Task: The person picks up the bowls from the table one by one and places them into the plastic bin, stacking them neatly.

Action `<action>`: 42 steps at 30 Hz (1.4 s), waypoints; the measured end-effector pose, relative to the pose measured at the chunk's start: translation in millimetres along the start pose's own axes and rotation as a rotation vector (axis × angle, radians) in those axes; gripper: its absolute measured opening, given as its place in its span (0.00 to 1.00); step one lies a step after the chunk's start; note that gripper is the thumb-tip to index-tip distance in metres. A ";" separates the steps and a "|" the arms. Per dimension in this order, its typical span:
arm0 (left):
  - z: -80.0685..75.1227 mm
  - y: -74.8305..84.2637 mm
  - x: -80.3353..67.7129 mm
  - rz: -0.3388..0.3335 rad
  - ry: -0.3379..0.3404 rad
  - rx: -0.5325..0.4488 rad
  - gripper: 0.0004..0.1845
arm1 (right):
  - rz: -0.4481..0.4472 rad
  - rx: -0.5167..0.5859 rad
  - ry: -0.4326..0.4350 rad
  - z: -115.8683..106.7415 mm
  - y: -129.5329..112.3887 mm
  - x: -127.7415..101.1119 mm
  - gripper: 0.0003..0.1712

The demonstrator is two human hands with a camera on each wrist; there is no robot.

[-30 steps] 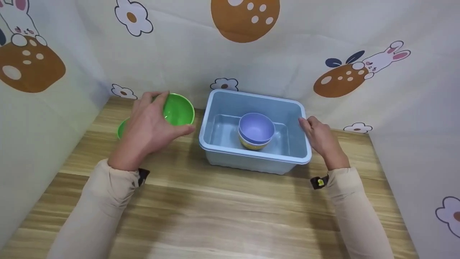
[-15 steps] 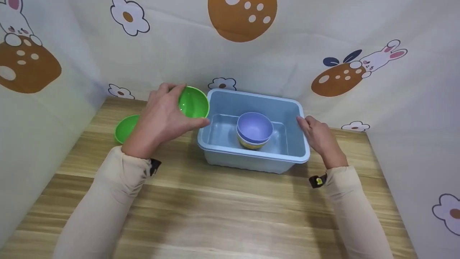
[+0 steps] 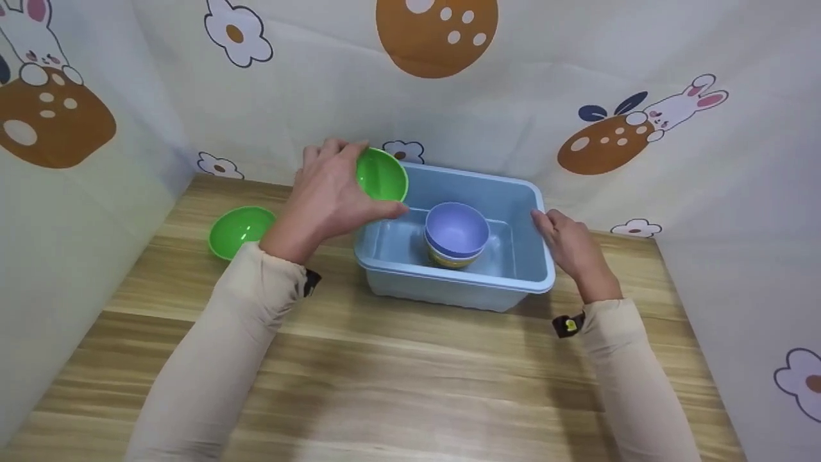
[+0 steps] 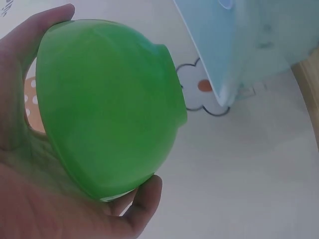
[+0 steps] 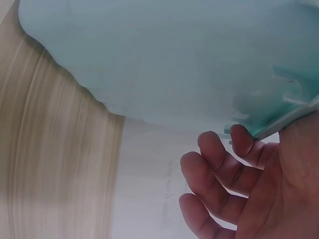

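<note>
Both hands are working at the blue tub. Gripping a green bowl, the left hand has carried it from the table's left side to above the tub's back left corner, so the drop-in looks close. At the right rim, the right hand is resting with loosely curled fingers. Inside, a purple bowl is sitting stacked on another, leaving open floor to its left. A second green bowl is waiting near the table's left edge.
</note>
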State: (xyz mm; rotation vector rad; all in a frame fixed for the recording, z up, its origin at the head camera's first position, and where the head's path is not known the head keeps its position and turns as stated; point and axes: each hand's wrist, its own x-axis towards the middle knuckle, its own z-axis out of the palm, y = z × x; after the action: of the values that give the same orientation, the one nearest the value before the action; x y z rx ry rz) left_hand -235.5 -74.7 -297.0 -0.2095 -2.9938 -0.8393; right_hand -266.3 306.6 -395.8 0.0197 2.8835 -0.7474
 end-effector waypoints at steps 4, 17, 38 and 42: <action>5.0 11.9 7.5 0.023 -0.013 -0.002 0.58 | -0.005 -0.011 0.012 1.1 1.3 -0.8 0.44; 17.6 54.4 29.0 0.067 -0.044 0.052 0.55 | 0.022 0.011 -0.003 2.6 1.8 -0.6 0.44; 45.3 73.8 48.2 0.252 -0.109 -0.034 0.58 | 0.023 0.018 0.004 1.6 0.7 -0.8 0.43; 49.3 72.4 53.2 0.278 -0.113 -0.043 0.58 | 0.033 0.022 -0.005 0.9 0.2 -1.4 0.44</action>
State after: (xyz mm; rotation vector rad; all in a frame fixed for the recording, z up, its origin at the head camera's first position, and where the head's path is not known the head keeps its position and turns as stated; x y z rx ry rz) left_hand -277.8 18.7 -298.6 -0.6778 -2.9492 -0.8874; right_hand -264.7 306.4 -396.5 0.0687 2.8631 -0.7725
